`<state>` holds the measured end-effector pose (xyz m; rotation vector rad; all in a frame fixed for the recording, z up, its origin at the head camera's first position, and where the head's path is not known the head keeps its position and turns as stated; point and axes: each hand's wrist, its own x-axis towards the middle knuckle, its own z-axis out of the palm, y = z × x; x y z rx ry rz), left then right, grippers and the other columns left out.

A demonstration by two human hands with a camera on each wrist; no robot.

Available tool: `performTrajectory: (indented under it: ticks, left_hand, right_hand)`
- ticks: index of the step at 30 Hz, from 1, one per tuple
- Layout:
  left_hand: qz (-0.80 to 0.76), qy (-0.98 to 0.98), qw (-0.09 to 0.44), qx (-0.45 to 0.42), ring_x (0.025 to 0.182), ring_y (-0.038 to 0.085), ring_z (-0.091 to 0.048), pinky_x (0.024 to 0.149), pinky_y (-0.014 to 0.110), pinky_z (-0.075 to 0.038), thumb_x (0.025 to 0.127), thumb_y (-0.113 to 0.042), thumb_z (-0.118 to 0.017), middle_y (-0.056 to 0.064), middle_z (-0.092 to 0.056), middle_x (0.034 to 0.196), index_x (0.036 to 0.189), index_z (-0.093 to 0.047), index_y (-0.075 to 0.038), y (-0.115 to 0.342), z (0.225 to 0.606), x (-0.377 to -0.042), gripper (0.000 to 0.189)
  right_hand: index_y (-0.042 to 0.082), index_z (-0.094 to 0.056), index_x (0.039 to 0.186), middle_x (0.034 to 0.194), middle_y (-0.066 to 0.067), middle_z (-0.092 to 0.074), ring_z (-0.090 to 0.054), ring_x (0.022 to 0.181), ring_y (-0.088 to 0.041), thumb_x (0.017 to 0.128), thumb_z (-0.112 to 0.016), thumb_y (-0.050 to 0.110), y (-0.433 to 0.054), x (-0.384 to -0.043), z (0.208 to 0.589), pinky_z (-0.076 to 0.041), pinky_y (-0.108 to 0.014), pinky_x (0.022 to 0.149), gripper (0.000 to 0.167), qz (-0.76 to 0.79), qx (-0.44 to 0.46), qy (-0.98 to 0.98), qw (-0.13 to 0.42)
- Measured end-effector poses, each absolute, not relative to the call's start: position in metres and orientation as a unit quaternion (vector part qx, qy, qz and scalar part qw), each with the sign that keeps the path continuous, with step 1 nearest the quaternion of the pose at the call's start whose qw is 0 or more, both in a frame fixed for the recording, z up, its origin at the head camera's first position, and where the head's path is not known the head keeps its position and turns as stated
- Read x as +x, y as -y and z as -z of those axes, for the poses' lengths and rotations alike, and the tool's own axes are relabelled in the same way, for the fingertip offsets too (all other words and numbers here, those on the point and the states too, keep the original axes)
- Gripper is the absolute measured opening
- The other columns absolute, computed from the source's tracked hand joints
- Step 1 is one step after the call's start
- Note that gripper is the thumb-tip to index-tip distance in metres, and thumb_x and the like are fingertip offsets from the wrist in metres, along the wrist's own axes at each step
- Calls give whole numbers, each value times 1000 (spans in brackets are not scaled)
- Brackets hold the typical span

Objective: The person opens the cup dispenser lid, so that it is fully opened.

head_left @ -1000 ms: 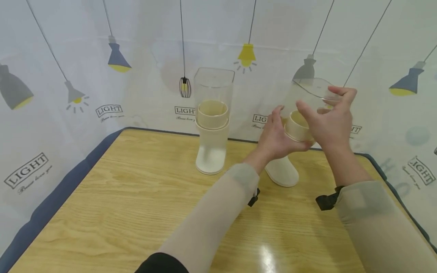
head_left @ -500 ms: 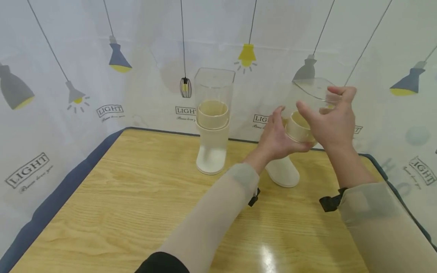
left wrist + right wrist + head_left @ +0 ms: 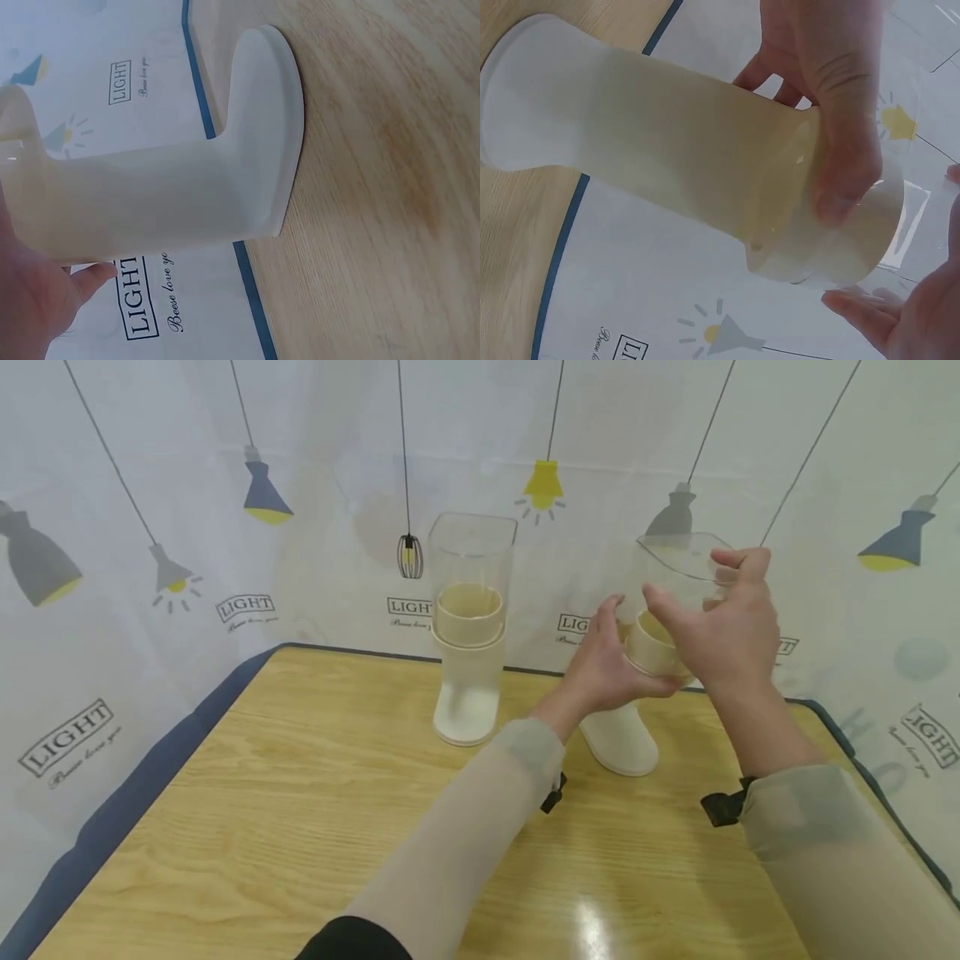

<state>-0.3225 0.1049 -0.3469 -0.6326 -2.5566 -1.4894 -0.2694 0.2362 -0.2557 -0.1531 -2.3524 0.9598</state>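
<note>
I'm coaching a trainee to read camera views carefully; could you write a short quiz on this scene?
1. Multiple choice: which part of the held boot-shaped container is the right grip on?
A) toe
B) clear upper section
C) sole

2. True or false: neither the left grip nor the right grip touches the other boot-shaped container.

3. Fill in: the boxed word printed on the backdrop is ____.

Key: 1. B; 2. True; 3. LIGHT

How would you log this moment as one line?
left hand: grips collar of right boot-shaped container | right hand: around its clear top | left boot-shaped container: upright on table, untouched
</note>
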Motion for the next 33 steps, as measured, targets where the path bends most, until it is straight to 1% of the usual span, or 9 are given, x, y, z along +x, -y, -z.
performTrajectory:
  ticks: [2, 4, 6, 10, 12, 18, 24, 30, 33]
  left_hand:
    - [490, 844, 53, -211, 131, 15, -55, 113, 32, -53, 69, -50, -103, 3, -48, 158, 173, -16, -23, -104, 347, -323, 138]
    - [489, 845, 50, -213, 134, 15, -54, 115, 33, -52, 69, -49, -104, 3, -47, 161, 173, -15, -24, -104, 347, -324, 138]
    - [489, 844, 49, -217, 135, 16, -55, 116, 34, -52, 69, -48, -104, 5, -47, 163, 173, -16, -25, -104, 348, -324, 138]
    - [485, 842, 56, -229, 136, 15, -55, 117, 34, -51, 69, -49, -103, 7, -47, 164, 174, -16, -24, -104, 351, -324, 139]
    - [487, 840, 56, -232, 134, 14, -55, 116, 33, -52, 70, -50, -103, 5, -48, 162, 174, -15, -24, -103, 351, -324, 140]
    - [511, 827, 37, -233, 129, 12, -55, 112, 33, -54, 72, -50, -102, 0, -49, 154, 175, -11, -25, -102, 348, -324, 139]
    - [505, 828, 44, -241, 136, 14, -54, 120, 34, -49, 71, -47, -103, 5, -49, 161, 175, -12, -24, -100, 347, -323, 140]
    - [501, 826, 33, -255, 140, 16, -52, 120, 35, -49, 73, -48, -102, 5, -45, 163, 175, -9, -23, -99, 346, -324, 140]
    - [496, 829, 34, -257, 139, 16, -53, 119, 33, -49, 73, -49, -102, 5, -46, 162, 175, -9, -23, -99, 346, -324, 141]
  right_hand:
    - [19, -39, 156, 163, -12, -56, -70, 130, -44, 88, -77, 70, -236, -268, 256, -51, -57, 96, 93, -344, -50, 890, 294]
    - [17, -39, 156, 161, -15, -58, -70, 129, -45, 88, -77, 70, -236, -266, 257, -51, -58, 95, 94, -331, -45, 894, 299]
    - [16, -39, 154, 159, -16, -60, -72, 126, -44, 88, -76, 71, -238, -265, 258, -50, -54, 92, 93, -326, -48, 895, 302]
    - [17, -40, 152, 159, -11, -62, -75, 120, -39, 88, -75, 74, -243, -263, 259, -47, -44, 87, 93, -339, -63, 890, 297]
    - [18, -39, 153, 161, -10, -61, -74, 120, -39, 88, -74, 76, -243, -262, 258, -46, -45, 85, 94, -339, -68, 892, 290]
    - [15, -39, 158, 157, -19, -60, -68, 117, -44, 91, -72, 72, -236, -261, 251, -44, -49, 75, 94, -290, -51, 910, 291]
    - [17, -38, 154, 158, -15, -62, -72, 118, -40, 89, -74, 75, -239, -261, 249, -45, -44, 80, 94, -329, -63, 898, 285]
    - [16, -38, 158, 151, -23, -59, -64, 105, -45, 89, -77, 72, -231, -253, 248, -45, -50, 69, 97, -279, -38, 915, 289]
    - [15, -34, 158, 161, -21, -53, -64, 112, -46, 89, -77, 72, -232, -250, 245, -47, -53, 75, 100, -295, -32, 913, 279]
